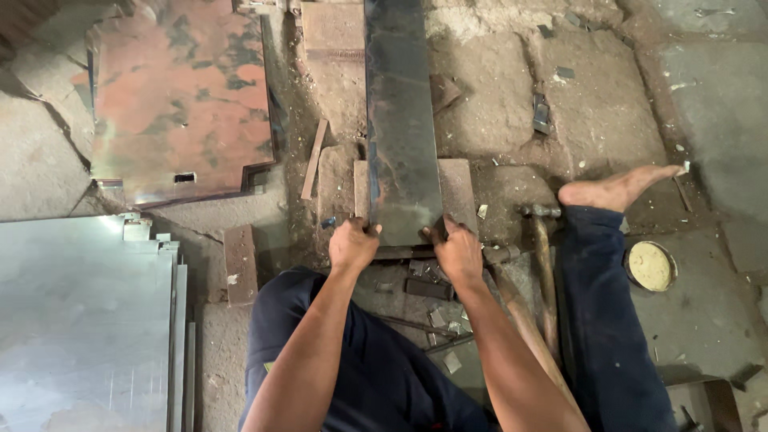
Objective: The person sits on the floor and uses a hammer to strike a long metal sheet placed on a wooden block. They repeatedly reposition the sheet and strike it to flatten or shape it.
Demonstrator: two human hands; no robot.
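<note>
On the stone floor (496, 104), the left hand (353, 244) and right hand (458, 252) each clamp a near corner of the long dark metal strip (400, 120) lying over a flat block (460, 188), apparently positioning it, so alignment needs steady, even pressure.

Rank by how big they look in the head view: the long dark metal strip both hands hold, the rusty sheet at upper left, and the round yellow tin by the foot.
1. rusty sheet
2. metal strip
3. yellow tin, clearly smallest
</note>
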